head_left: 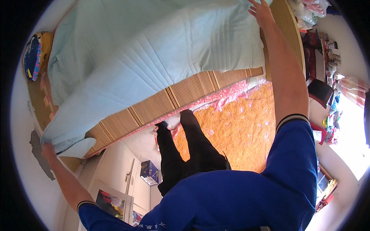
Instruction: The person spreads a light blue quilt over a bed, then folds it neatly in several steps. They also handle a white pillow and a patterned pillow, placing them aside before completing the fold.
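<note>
A pale blue-green bed sheet (154,50) spreads over the bed, creased in the middle, with its near edge slanting across a brown striped bamboo mat (162,102). At the lower left, my left hand (48,150) is closed around a corner of the sheet, and a loose flap hangs beside it. My right arm reaches far forward to the upper right. There my right hand (263,14) is at the sheet's right side, its visible fingers spread apart over the cloth. The top of that hand is near the picture's edge.
Pink patterned cloth (231,94) hangs along the bed's near side, above an orange floor covering (235,134). A wooden bed edge (291,42) runs along the right. Folded bedding (38,56) sits at the far left. A blue box (149,172) stands by a white cabinet (115,165).
</note>
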The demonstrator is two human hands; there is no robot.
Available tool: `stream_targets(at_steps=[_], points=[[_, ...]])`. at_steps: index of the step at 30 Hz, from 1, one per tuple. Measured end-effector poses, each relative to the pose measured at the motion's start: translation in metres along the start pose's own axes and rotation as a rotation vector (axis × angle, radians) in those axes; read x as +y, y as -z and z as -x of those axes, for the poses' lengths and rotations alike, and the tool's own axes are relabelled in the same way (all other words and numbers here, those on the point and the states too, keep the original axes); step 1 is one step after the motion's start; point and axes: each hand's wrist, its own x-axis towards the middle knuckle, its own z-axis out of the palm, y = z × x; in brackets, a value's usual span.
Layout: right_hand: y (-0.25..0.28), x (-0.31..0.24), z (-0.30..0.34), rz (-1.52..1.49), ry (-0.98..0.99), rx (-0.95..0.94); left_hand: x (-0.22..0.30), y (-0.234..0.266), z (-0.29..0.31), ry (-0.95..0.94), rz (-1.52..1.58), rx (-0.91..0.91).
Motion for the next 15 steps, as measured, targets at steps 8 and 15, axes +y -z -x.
stream_targets(at_steps=[8,15], points=[[0.195,0.185,0.096,1.176,-0.093,0.057,0.267,-0.152,0.155,-1.197,0.273,0.046],[0.185,0.264,0.162,-0.171,-0.803,0.476,0.484,-0.13,0.376,-0.251,1.528,-1.105]])
